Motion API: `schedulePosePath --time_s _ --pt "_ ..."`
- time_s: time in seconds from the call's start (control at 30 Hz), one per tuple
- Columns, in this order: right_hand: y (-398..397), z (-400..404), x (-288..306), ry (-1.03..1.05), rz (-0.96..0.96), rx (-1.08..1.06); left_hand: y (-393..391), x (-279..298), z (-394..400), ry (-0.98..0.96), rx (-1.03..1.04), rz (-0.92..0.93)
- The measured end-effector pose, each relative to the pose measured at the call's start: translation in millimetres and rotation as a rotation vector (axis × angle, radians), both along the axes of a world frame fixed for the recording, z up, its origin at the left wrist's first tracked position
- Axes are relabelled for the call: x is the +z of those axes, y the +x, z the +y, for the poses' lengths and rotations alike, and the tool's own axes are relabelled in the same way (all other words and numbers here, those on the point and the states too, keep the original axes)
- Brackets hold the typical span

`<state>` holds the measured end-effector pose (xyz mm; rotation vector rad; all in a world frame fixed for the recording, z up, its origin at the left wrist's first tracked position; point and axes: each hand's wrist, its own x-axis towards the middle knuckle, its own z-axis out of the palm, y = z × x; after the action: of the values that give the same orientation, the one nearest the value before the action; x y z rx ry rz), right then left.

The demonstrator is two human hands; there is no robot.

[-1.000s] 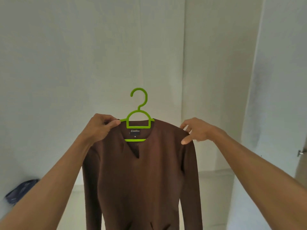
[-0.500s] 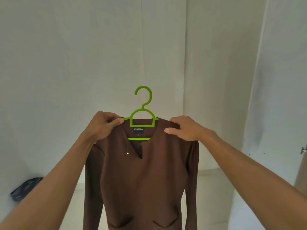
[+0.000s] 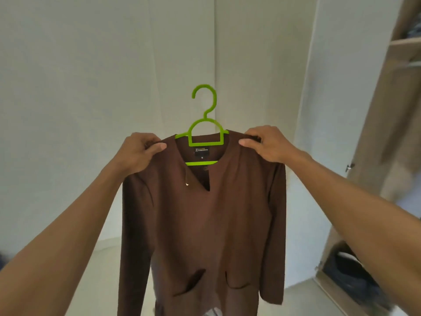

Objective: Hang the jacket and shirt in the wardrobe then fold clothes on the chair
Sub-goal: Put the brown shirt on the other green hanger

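A: What shows at the far left?

B: A pale wall (image 3: 68, 87), and low at the left edge a dark blurred shape I cannot identify. Then the left arm reaches up from the bottom left corner.

A: And the left hand?

B: The left hand (image 3: 136, 153) has its fingers curled over the left shoulder of the brown shirt (image 3: 205, 224), thumb pressed on the front of the cloth, so it pinches the fabric there.

A: Where is the shirt itself?

B: Held up in the air in the middle of the view, in front of the corner where two walls meet. It hangs on a green hanger (image 3: 205, 133), whose hook stands upright above the collar and catches on nothing. A black label sits inside the neckline, and the hanger's lower bar shows across the V opening. The sleeves drop straight down on both sides, and two slanted pockets show low on the front.

A: The right hand?

B: The right hand (image 3: 266, 144) grips the shirt's right shoulder the same way, fingers over the top, thumb in front.

A: Further right?

B: A white door panel, then an open wardrobe (image 3: 387, 133) at the right edge, with a wooden shelf high up and dark blurred items in its lowest compartment
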<state>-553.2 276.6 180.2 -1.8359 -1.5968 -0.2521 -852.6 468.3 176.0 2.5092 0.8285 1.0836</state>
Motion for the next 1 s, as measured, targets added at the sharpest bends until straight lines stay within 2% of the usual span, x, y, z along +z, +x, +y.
schedulePosePath --time_s 0.47,0.63,0.83,1.0 --pt "96 -207 -8 -0.039 -0.017 -0.543 240 -22 -92 0.007 -0.433 -0.095" --pt "167 -270 -13 -0.032 0.036 -0.696 343 -31 -144 -0.035 -0.555 -0.097" --pt "268 -326 -7 -0.112 0.132 -0.652 476 -46 -186 -0.024 -0.633 -0.037" --pt "341 -371 0 -0.078 0.255 -0.643 593 -34 -224 -0.009 -0.735 0.037"
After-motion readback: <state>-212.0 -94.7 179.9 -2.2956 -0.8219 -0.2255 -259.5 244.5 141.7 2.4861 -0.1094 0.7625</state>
